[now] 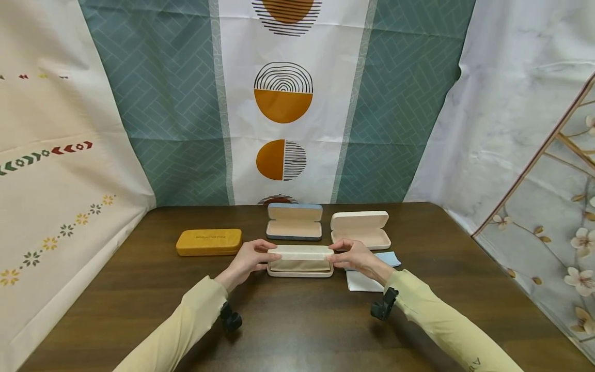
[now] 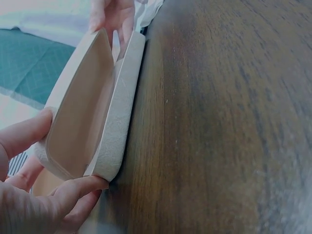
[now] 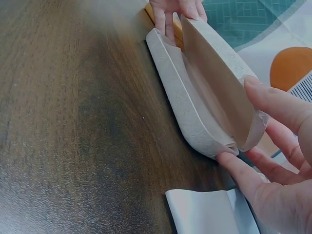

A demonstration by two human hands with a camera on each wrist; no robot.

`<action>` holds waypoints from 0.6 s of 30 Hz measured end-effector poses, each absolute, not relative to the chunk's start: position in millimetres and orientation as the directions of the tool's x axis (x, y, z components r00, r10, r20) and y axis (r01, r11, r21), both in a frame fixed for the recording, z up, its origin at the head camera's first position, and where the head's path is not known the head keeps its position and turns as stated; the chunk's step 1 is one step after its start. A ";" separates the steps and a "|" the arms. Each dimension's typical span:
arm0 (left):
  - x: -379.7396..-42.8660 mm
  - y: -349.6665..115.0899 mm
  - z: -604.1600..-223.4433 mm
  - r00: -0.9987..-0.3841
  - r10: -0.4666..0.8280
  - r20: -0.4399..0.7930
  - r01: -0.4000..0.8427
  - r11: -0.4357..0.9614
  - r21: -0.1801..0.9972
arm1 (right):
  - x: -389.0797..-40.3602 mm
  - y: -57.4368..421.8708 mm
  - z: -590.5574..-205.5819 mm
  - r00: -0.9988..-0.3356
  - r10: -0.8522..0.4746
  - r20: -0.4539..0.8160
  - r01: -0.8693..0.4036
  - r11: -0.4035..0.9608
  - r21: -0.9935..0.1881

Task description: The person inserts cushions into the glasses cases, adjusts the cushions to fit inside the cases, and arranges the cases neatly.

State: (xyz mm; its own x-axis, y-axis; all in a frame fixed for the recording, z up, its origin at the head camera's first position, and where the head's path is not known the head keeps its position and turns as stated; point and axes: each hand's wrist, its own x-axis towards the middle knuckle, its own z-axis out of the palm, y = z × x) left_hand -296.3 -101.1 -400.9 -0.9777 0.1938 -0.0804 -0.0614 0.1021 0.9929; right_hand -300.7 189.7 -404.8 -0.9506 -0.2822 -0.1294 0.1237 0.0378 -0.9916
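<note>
A cream glasses case (image 1: 301, 272) sits on the table with its lid partly raised. My left hand (image 1: 250, 257) grips its left end, thumb on the lid and a finger against the base, as the left wrist view shows. At the opposite end my right hand (image 1: 359, 258) holds the case the same way, its thumb (image 3: 273, 100) pressing the lid's edge. The lid's pale beige lining (image 2: 85, 105) shows through the gap. In the right wrist view a pale fold of something lies inside, partly hidden.
Behind stand an open blue glasses case (image 1: 295, 228) and an open white glasses case (image 1: 367, 238). A closed mustard-yellow glasses case (image 1: 209, 243) lies to the left. Folded cloths, one white (image 1: 363, 282) and one light blue (image 1: 389, 259), lie under and beside my right forearm.
</note>
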 end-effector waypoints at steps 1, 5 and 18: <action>-296.4 -101.2 -401.0 -0.978 0.193 -0.083 -0.064 0.103 0.993 | -300.7 189.7 -405.1 -0.950 -0.284 -0.128 0.121 0.041 -0.992; -296.3 -101.2 -401.4 -0.978 0.188 -0.087 -0.066 0.115 0.991 | -300.1 190.2 -405.7 -0.951 -0.287 -0.118 0.106 0.056 -0.993; -298.4 -96.8 -402.6 -0.990 0.141 -0.002 0.055 0.400 0.915 | -301.1 191.4 -409.2 -0.947 -0.315 -0.062 0.005 0.179 -0.984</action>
State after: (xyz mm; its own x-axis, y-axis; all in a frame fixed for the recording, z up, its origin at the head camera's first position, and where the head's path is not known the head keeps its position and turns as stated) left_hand -298.4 -96.8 -402.6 -0.9900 0.1408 -0.0017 0.0554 0.4000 0.9149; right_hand -301.1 191.4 -409.2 -0.9471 -0.3148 -0.0622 0.0051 0.1790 -0.9838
